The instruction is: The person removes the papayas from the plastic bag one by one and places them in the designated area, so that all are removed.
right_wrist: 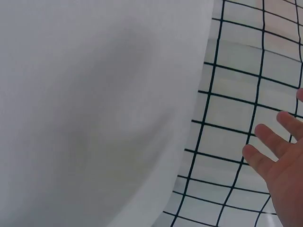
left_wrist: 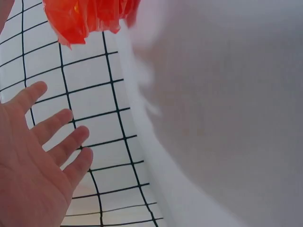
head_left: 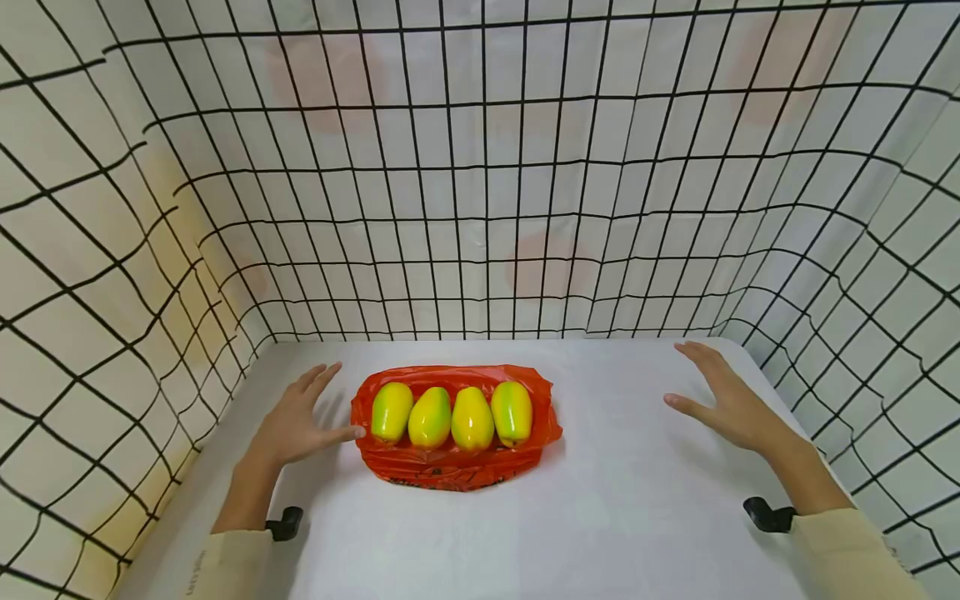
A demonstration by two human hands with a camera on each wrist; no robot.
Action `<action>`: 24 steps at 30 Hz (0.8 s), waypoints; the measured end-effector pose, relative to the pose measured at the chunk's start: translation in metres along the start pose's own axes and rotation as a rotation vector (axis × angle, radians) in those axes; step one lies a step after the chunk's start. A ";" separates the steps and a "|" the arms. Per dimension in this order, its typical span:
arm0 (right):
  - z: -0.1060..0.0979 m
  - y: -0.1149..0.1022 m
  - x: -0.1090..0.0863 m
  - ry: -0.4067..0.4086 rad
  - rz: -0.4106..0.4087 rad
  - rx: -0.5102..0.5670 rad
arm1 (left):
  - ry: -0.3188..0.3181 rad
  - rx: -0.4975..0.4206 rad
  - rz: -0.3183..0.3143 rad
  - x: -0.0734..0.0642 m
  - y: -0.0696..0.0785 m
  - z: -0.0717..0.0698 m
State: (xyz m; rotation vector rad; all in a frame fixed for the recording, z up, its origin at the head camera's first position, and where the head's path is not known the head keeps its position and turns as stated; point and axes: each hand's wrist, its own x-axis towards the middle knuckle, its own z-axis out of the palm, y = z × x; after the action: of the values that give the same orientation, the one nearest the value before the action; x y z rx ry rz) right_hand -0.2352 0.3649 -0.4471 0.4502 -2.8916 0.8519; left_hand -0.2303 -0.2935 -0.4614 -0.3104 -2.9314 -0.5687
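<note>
Several glossy yellow-green fruits, mango-like in shape, sit in a row on a crumpled red plastic bag (head_left: 450,475). The leftmost fruit (head_left: 392,412) and the rightmost fruit (head_left: 512,413) stand at the row's ends. My left hand (head_left: 288,427) hovers just left of the bag, fingers spread, thumb tip by its edge; whether it touches cannot be told. In the left wrist view the left palm (left_wrist: 28,165) holds nothing, with the bag's edge (left_wrist: 94,21) above. Well to the right of the bag, my right hand (head_left: 738,410) is spread above the table, holding nothing.
A white-covered table (head_left: 615,517) lies under everything. White walls with a black grid (head_left: 480,192) enclose it at the back and both sides. Each wrist wears a black strap-on camera (head_left: 285,523). Beside the right hand, the side wall stands close.
</note>
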 end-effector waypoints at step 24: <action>0.037 -0.048 0.024 -0.007 -0.012 0.080 | -0.044 -0.105 -0.045 0.007 0.019 0.022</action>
State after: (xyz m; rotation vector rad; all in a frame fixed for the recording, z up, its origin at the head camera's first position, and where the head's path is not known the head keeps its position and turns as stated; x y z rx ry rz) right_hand -0.2436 0.3001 -0.4496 0.4783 -2.8667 0.9683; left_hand -0.2347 -0.2664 -0.4740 -0.2722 -2.9629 -0.7325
